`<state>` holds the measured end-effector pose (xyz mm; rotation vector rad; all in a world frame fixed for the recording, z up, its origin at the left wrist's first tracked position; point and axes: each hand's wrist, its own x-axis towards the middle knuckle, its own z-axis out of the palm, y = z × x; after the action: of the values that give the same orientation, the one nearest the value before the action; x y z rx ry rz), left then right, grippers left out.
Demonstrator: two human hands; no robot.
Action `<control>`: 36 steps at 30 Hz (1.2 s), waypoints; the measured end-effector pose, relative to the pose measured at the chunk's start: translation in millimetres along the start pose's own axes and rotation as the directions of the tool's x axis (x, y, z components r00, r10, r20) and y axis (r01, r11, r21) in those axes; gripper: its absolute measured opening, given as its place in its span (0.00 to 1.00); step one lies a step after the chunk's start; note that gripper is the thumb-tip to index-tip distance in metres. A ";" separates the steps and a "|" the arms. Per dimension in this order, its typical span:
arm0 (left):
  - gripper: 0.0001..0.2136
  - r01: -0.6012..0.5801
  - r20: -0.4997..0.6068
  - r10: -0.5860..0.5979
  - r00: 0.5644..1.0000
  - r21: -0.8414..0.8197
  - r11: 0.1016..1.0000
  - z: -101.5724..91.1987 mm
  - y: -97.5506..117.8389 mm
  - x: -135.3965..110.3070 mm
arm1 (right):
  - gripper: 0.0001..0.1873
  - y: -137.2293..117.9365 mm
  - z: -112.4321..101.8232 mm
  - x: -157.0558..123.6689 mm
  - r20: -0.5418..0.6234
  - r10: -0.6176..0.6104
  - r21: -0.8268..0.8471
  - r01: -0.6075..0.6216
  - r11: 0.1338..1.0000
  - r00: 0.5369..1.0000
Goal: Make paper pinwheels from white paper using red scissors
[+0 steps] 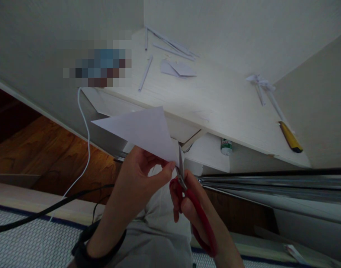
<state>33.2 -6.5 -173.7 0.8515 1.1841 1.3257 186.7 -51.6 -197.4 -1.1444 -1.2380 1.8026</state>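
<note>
My left hand [148, 171] pinches the lower edge of a folded white sheet of paper [139, 128], which comes to a sharp point on the left. In my right hand [195, 208] are scissors [200, 223] with red handles, fingers and thumb through the loops. The blades stand at the paper's right edge, near my left thumb, with a narrow strip of paper beside them. How far the blades are apart is hard to make out. Both hands are above my lap, in front of the white shelf [215, 93].
Several rolled paper sticks [145, 73] and a folded paper piece [178, 69] lie on the shelf. At right are a paper construction [261, 83] and a yellow-and-black cutter [289, 137]. Below stands a small green-and-white container [226, 146]. A white cable [89, 141] hangs at left.
</note>
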 end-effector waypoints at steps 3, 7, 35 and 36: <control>0.11 0.030 -0.006 -0.030 1.000 -0.009 1.000 -0.5 -1.6 -0.4 | 0.24 0.3 0.9 0.8 -0.018 0.012 -0.017 -0.012 1.000 1.000; 0.11 0.032 0.000 -0.032 1.000 -0.019 0.999 -1.0 -3.4 -0.7 | 0.23 0.5 1.1 0.8 -0.021 0.012 -0.015 -0.012 1.000 1.000; 0.11 0.083 -0.003 -0.083 0.997 0.004 0.997 0.2 -1.2 -2.5 | 0.23 2.8 4.0 1.5 -0.046 -0.023 -0.037 0.021 0.999 0.999; 0.11 0.084 -0.009 -0.084 0.996 0.003 0.996 0.5 -1.2 -2.3 | 0.23 2.7 4.0 1.5 -0.050 -0.025 -0.042 0.022 0.999 0.998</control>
<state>34.3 -8.8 -174.4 0.7907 1.2168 1.2601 182.3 -52.6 -199.7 -1.1863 -1.2598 1.7279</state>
